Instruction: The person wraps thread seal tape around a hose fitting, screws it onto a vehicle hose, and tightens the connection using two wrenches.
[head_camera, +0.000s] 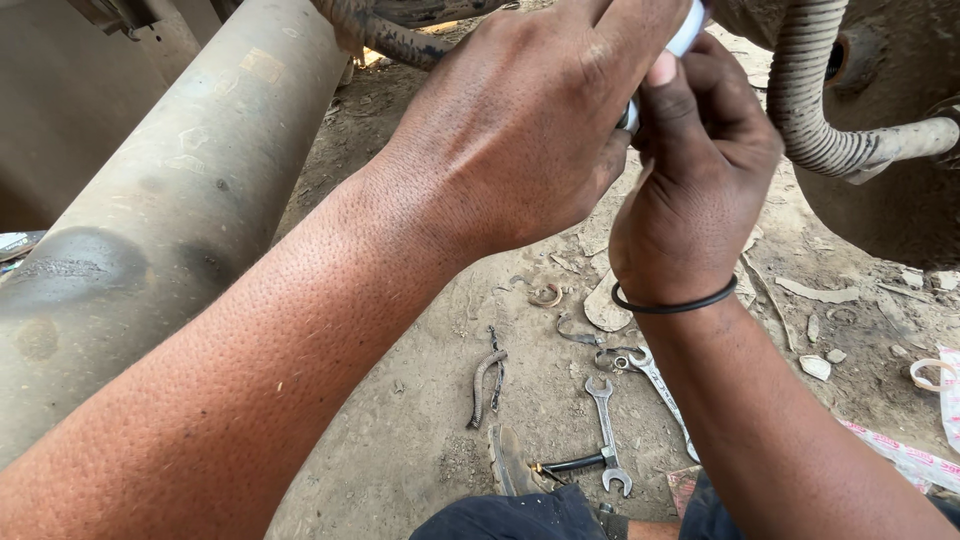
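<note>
- White roll (688, 30), small and pale, perhaps a tape or a cap, is held high in the view between the two hands, just under the vehicle's underside; only a little of it shows past the fingers.
- Left hand (520, 130) is closed around the roll from the near side, fingers curled, and hides most of what is being worked on.
- Right hand (695, 170) is pinched narrow, thumb and fingertips pressed on a small metallic end (630, 115) just below the roll; a black band (672, 302) sits on that wrist.
- The step in hand is judged to be fine fingertip work on a small fitting, with the white piece being applied or turned against it; which of the two cannot be told.
- The next move seems to call for a steady pinch and small turns, as the fitting is barely visible.
- A ribbed hose (810, 110) curves just beside the right hand and crowds it on that side.
- A large dusty pipe (170, 220) runs along the left, well apart from the hands.
- On the dirt ground (400, 440) below lie two open-ended spanners (608, 430), a bent ribbed hose scrap (484, 385) and flat stone chips (606, 305), all well apart from the work.
- Dark trousers (520, 515) show at the bottom edge.
</note>
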